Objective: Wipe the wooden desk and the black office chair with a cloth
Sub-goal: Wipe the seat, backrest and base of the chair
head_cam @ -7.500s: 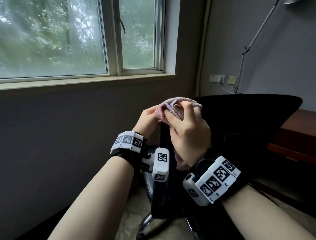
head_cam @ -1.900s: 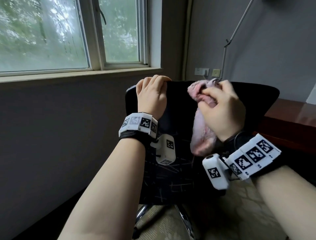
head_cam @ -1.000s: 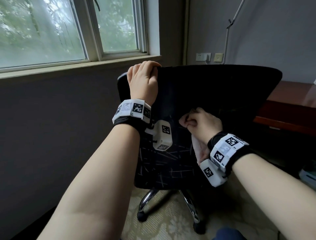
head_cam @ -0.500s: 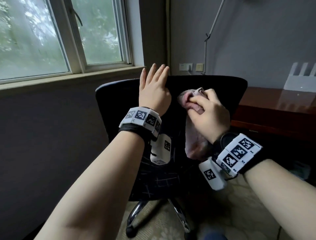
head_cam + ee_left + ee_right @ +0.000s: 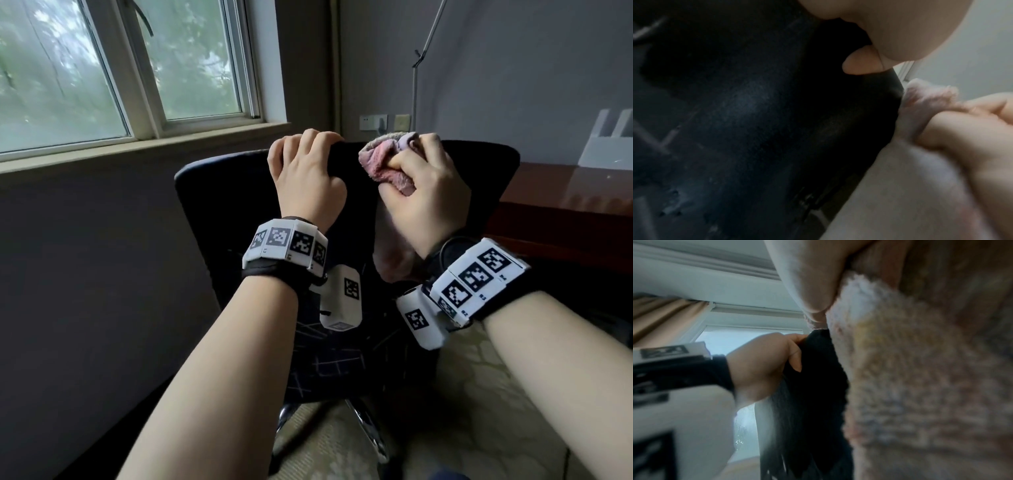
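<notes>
The black office chair (image 5: 226, 205) stands before me with its backrest toward me. My left hand (image 5: 305, 171) grips the top edge of the backrest, fingers curled over it. Just to its right, my right hand (image 5: 421, 192) holds a bunched pink cloth (image 5: 383, 161) against the same top edge. In the left wrist view the dark backrest (image 5: 756, 113) fills the frame, with the cloth (image 5: 929, 95) at the right. The right wrist view is mostly fuzzy cloth (image 5: 920, 378), with my left hand (image 5: 764, 360) on the chair edge (image 5: 818, 369). The wooden desk (image 5: 565, 202) lies at the right.
A window (image 5: 120, 68) and sill run along the left wall. A thin lamp arm (image 5: 416, 68) and wall sockets (image 5: 373, 122) stand behind the chair. A white object (image 5: 613, 137) sits on the desk. The chair's chrome base (image 5: 370, 431) rests on patterned carpet.
My left hand's fingers, straight half a second ago, now curl over the backrest's top edge. My right hand has carried the cloth up to the top edge.
</notes>
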Action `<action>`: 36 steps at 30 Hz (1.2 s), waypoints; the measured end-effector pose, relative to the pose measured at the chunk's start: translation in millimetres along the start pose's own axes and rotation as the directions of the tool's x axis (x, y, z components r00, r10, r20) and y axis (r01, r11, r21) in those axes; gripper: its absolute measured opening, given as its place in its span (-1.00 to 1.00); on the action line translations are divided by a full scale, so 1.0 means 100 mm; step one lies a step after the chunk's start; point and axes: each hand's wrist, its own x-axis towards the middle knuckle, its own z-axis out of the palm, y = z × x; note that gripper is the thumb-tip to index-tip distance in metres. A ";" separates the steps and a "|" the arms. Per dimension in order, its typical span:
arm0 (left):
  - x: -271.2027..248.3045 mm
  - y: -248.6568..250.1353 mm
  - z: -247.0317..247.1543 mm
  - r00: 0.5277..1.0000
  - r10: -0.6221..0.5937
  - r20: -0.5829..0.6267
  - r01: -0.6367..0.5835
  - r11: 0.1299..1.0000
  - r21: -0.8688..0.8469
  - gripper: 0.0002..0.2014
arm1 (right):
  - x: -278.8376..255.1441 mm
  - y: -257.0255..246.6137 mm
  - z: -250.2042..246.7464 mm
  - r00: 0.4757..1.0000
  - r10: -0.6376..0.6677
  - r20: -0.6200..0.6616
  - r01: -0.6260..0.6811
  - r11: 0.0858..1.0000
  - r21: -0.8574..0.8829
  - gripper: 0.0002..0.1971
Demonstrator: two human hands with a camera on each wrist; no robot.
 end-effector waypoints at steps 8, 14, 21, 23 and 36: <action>0.00 -0.04 -0.01 1.000 0.009 -0.005 -0.009 1.000 -0.011 -0.42 | -0.48 0.14 0.23 0.970 0.011 0.242 0.011 0.996 -0.090 -0.84; -0.01 -0.03 -0.02 1.000 0.002 -0.002 -0.002 1.000 -0.010 -0.43 | -0.62 0.18 0.24 0.948 0.084 0.308 -0.066 0.996 -0.067 -0.91; -0.05 -0.04 -0.10 1.000 0.017 0.021 -0.017 1.000 -0.010 -0.43 | -0.55 0.15 0.05 0.798 0.214 0.563 -0.146 0.976 -0.164 -0.79; -0.06 -0.08 -0.11 1.000 0.026 0.009 -0.026 1.000 -0.005 -0.44 | -0.51 0.11 -0.04 0.832 0.231 0.504 -0.202 0.973 -0.111 -0.82; -0.01 -0.32 -0.12 0.996 0.030 -0.082 -0.035 0.998 -0.054 -0.50 | 0.02 -0.01 -0.21 0.998 0.031 -0.054 -0.031 1.000 -0.002 -0.84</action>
